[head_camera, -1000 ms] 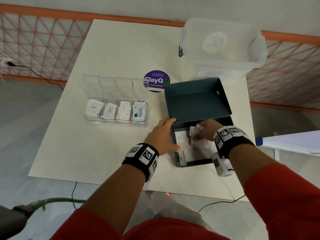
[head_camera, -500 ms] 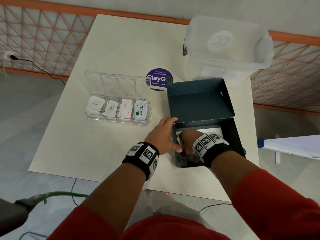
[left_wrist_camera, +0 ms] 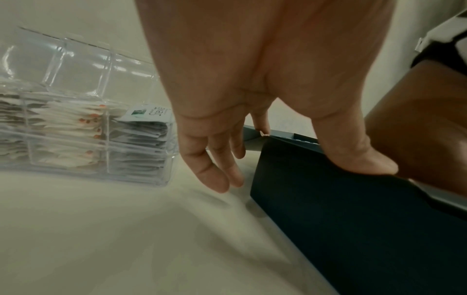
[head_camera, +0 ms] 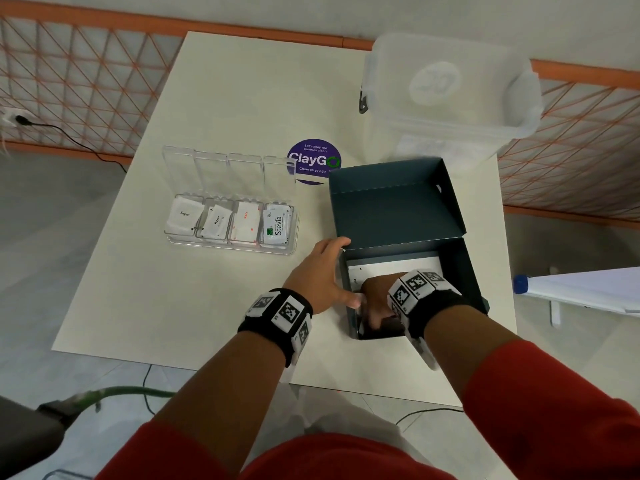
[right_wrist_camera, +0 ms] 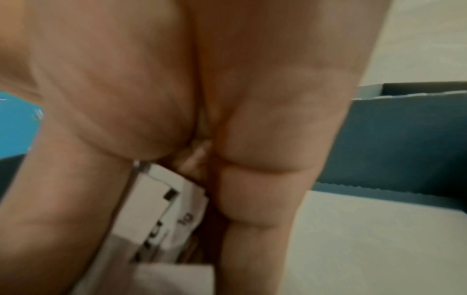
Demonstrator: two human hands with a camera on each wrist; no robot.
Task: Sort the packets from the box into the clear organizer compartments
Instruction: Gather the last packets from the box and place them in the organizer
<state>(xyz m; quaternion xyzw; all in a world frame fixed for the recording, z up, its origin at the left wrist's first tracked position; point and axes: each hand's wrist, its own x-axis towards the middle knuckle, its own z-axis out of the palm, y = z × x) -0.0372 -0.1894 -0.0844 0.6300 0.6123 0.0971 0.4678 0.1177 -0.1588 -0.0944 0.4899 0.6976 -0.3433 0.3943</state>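
Observation:
The dark teal box stands open at the table's right, with a white sheet on its floor. My right hand is down in the box's near left corner, where thumb and fingers pinch a few white packets. Their print is too blurred to read. My left hand steadies the box's left wall, thumb on the rim and fingers straight along the outside. To the left, the clear organizer has its lid up. It holds sugar, pepper, salt and stevia packets.
A large clear lidded tub stands behind the box. A purple round sticker lies flat between tub and organizer. Orange mesh railing runs behind the table. A white object with a blue cap sits off the table's right edge.
My right hand has moved from the middle of the box into its near left corner and closed on packets there. The left hand has stayed on the box wall.

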